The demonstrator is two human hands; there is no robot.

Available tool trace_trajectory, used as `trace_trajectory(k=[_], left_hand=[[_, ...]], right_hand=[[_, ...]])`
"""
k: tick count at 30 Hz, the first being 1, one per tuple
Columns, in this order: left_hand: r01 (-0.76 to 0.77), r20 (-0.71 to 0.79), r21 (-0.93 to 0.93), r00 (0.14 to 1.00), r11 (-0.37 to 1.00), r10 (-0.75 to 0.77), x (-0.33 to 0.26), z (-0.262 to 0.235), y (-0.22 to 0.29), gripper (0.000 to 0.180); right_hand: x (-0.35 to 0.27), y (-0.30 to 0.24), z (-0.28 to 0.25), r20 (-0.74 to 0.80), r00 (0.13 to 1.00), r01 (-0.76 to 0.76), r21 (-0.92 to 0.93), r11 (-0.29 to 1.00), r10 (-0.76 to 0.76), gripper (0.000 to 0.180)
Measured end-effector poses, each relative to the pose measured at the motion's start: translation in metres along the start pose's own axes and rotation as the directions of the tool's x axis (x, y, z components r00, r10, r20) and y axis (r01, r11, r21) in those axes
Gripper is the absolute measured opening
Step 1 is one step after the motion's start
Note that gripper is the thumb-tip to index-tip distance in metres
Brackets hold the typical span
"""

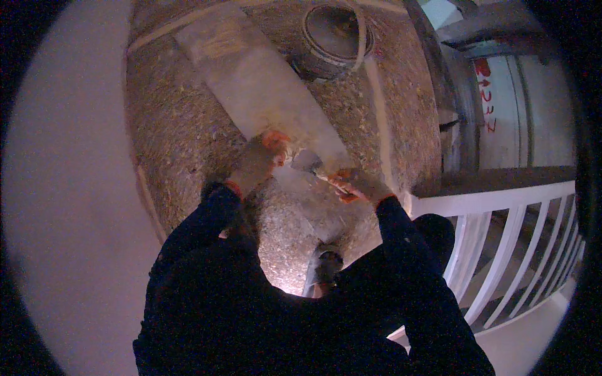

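We observe both forearms reaching forward from the lower edge in dark sleeves [210, 216], elbows bent and spread, with the hands converging low over a long pale board [251, 75] that lies across the mottled brown floor [166, 109]. The left hand [260, 156], orange at the fingers and cuff, is turned inward at the board's left edge with its fingers curled; we cannot tell whether it grips anything. The right hand [359, 183] comes in from the other side, fingers closed around the handle of a flat-bladed hand tool [306, 160], whose grey blade points left, over the board and between the hands. We note a dark bucket [320, 66] with a raised hoop handle standing beyond the hands, right of the board. A white railing [483, 203] bounds the space near the right arm, and a pale wall [69, 188] bounds the left. A dark cylindrical object [326, 263], indistinct, shows near the body, below the hands.
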State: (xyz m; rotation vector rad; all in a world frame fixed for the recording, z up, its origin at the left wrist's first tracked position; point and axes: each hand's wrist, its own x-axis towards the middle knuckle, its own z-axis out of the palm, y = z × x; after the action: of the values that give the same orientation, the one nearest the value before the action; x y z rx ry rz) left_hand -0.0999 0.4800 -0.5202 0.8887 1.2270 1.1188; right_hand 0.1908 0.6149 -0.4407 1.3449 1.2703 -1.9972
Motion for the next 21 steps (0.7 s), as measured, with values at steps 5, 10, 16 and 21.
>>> trace_trajectory(k=[5,10,16,21], left_hand=[[0.104,0.039,-0.581,0.994,0.807,-0.100,-0.011,-0.017,0.014,0.058],[0.096,0.063,-0.505,0.995,0.858,-0.075,-0.006,-0.010,0.038,0.053],[-0.025,0.242,0.080,0.970,0.997,0.005,-0.001,0.008,0.070,0.056],[-0.169,0.132,0.388,0.983,0.906,0.127,-0.006,-0.006,0.048,0.052]], right_hand=[[-0.006,-0.004,0.005,-0.153,0.976,-0.204,-0.395,0.896,0.154,0.049],[-0.006,-0.043,0.022,-0.164,0.599,0.208,-0.913,0.351,-0.784,0.052],[0.015,-0.053,0.051,-0.040,0.615,0.495,-0.758,0.426,-0.787,0.060],[0.043,-0.050,0.058,-0.185,0.683,0.637,-0.322,0.701,-0.706,0.055]])
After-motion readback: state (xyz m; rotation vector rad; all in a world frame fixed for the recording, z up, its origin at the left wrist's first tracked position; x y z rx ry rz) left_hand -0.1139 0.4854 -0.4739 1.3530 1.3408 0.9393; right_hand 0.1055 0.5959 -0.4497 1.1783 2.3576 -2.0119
